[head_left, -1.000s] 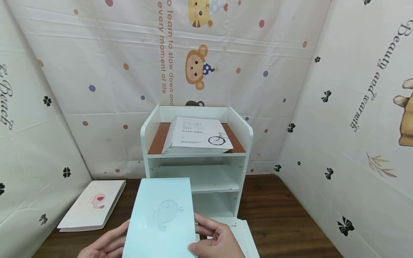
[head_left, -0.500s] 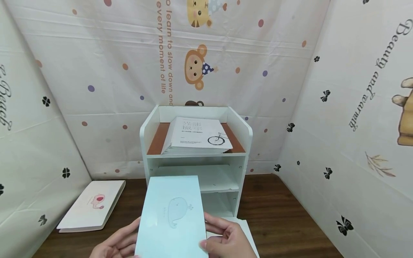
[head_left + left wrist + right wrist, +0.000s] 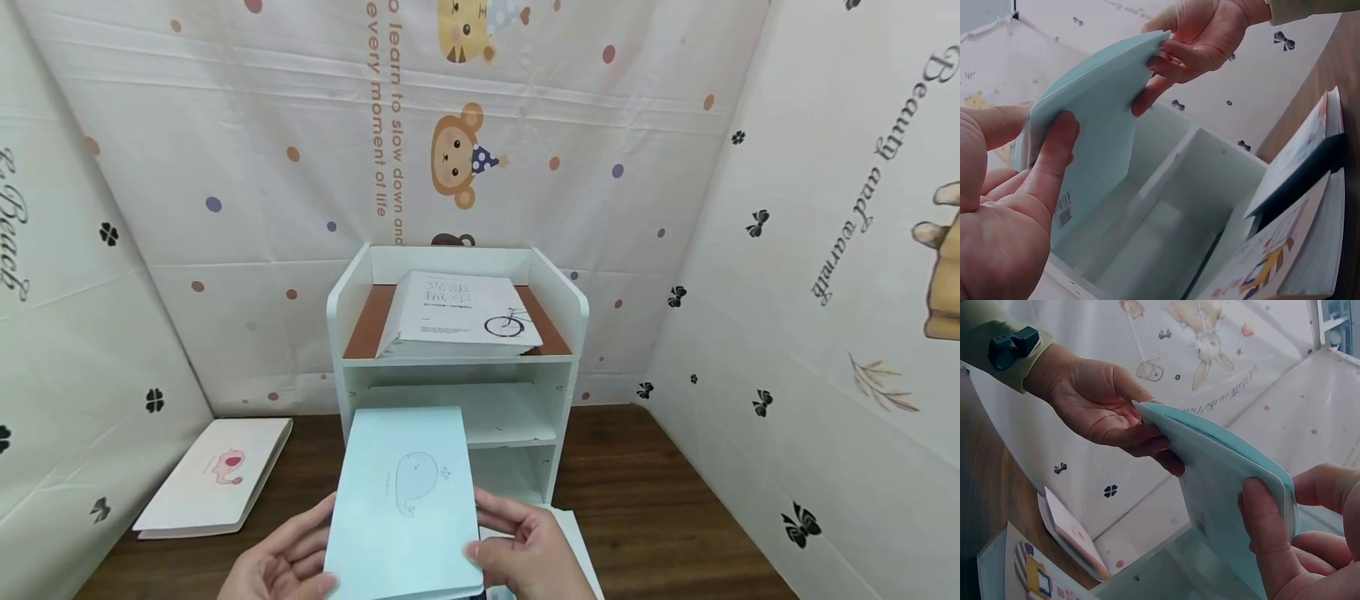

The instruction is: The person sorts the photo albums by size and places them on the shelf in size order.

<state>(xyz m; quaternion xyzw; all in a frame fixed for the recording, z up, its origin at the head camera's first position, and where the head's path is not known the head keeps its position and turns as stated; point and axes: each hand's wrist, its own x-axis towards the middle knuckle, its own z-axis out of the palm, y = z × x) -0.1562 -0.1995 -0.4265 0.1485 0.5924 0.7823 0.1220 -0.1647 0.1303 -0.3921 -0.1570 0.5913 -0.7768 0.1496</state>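
A light blue notebook (image 3: 405,533) with a whale drawn on its cover is held up in front of the shelf unit. My left hand (image 3: 281,550) grips its left edge, thumb on the cover and fingers underneath. On the opposite edge, my right hand (image 3: 528,542) pinches it the same way. Both wrist views show the notebook (image 3: 1097,125) from below, its cover bowed slightly and a barcode on its back. It stays closed, tilted toward the head camera, overlapping the lower shelves in that view.
A white shelf unit (image 3: 577,333) stands behind, with a stack of white books (image 3: 468,308) on top. A white notebook with a red elephant (image 3: 210,475) lies at the left of the wooden table (image 3: 637,500). Books with coloured covers (image 3: 1266,256) lie below my hands.
Both hands have carried the blue notebook to the right, mostly in the first half second. Lately its near edge has come up into view and the left thumb shows on the cover.
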